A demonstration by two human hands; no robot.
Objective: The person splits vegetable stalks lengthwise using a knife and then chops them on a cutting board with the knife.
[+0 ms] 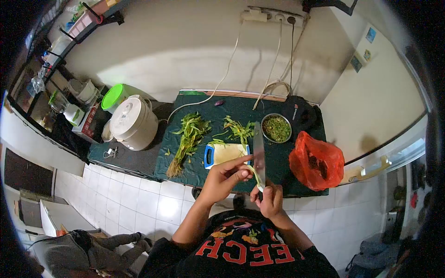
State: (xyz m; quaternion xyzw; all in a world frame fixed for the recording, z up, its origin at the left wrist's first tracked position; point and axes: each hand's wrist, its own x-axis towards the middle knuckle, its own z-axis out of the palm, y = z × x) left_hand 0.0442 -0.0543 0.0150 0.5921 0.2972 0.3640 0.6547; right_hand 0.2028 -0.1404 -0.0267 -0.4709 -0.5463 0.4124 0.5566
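My right hand (270,200) grips a large knife (259,155) with its blade pointing up and away from me. Pinched in my left hand (227,178) is a pale green stalk (253,172), which runs toward the knife's lower end. Just beyond my left hand lies a blue-edged cutting board (227,153), partly hidden by my fingers. Leafy green pieces (240,131) lie behind the board. A bunch of greens with roots (187,141) is to its left. To the right of the blade stands a metal bowl (276,128) of chopped greens.
A red plastic bag (316,161) sits at the table's right edge. A white rice cooker (134,123) and a green-lidded tub (113,97) stand left. Cords hang from the wall sockets (279,17). Another person (88,252) is at the lower left.
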